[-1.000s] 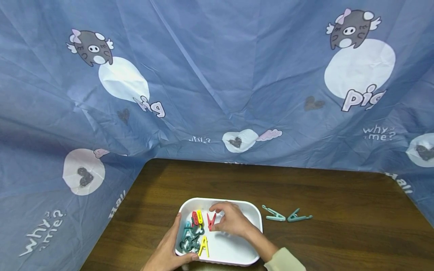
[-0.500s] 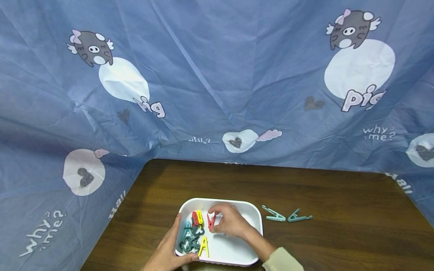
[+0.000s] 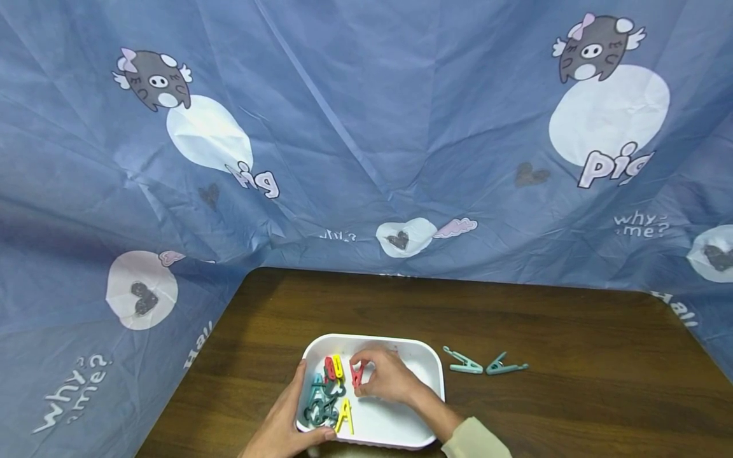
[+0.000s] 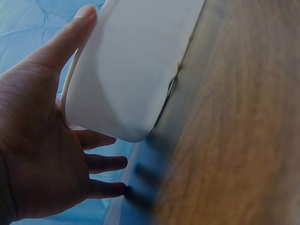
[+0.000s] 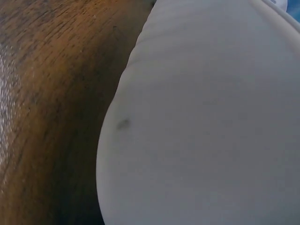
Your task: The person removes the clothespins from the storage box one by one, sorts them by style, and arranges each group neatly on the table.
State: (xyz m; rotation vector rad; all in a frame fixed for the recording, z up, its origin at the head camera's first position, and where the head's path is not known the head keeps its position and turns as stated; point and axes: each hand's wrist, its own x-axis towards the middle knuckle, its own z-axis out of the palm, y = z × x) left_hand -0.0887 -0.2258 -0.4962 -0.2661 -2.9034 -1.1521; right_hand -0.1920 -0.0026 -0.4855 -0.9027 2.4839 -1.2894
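In the head view my right hand (image 3: 389,376) is inside a white plastic tray (image 3: 432,356), thumb and forefinger pinching a red clothespin (image 3: 357,375) by its ends. My left hand (image 3: 280,420) rests at the tray's left near corner, its thumb on the near rim. In the left wrist view that hand's fingers (image 4: 107,163) stretch out straight beside the tray's outer wall. A yellow clothespin (image 3: 345,416) lies near the tray's front wall. Dark green clips (image 3: 323,412), a light blue clip (image 3: 316,387), a red one (image 3: 329,369) and a yellow one (image 3: 337,367) crowd the tray's left side.
Two green clothespins, one lighter (image 3: 465,362) and one darker (image 3: 505,364), lie on the brown wooden table (image 3: 572,337) right of the tray. A blue printed cloth (image 3: 366,127) hangs behind and to the left. The right wrist view shows only table and the tray's outer wall.
The right thumb and forefinger have drawn slightly closer on the red clothespin, and its spread arms look narrower. The left hand and the tray stay in place.
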